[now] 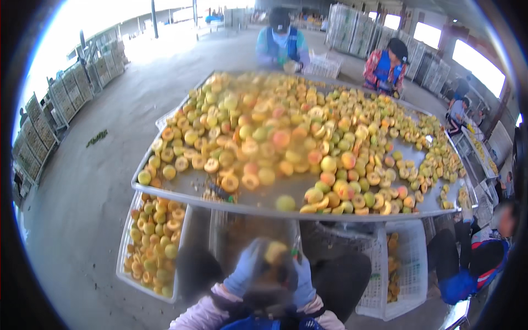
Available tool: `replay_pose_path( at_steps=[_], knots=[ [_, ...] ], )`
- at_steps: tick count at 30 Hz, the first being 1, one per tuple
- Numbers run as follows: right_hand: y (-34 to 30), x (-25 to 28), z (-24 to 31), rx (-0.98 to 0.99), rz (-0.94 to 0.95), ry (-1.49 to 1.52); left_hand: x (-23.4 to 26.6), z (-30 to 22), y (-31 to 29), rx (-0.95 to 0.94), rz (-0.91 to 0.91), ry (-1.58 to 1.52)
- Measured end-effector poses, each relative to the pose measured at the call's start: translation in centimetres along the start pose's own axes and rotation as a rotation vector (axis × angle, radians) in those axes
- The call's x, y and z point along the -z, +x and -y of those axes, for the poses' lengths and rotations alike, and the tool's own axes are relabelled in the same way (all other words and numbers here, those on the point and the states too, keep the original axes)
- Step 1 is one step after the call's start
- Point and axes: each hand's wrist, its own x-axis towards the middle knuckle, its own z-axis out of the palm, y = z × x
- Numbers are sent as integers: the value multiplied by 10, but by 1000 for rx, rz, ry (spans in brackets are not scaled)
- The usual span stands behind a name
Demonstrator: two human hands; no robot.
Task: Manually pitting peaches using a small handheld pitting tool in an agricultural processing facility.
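Both my hands wear light blue gloves and are close together below the near edge of the metal table. My left hand (245,273) is closed on a yellow peach (276,252), blurred by motion. Opposite it, my right hand (303,279) is curled round a thin tool (296,248) with a green part, too blurred to name exactly. Above them a wide metal-rimmed table (258,208) bears a heap of whole and halved peaches (344,190). A single green-yellow peach (285,203) sits at its near rim. Between my knees stands a crate (219,228), its contents blurred.
A white crate (182,242) full of peaches stands at my left. Another white crate (413,258), partly filled, is at my right. Co-workers stand across the table (281,44) (388,66); another sits close at my right (476,258). Pit scraps (217,193) lie near the rim.
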Motion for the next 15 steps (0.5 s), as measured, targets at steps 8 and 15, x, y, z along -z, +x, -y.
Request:
replay_pose_path(
  at_steps=[8,15],
  knots=[
    [-18,-21,4,94,-13,-424,-18,-4,-16,109,-185,-52],
    [-32,-14,8,206,135,-876,-11,-13,-22,-132,-160,207]
  ],
)
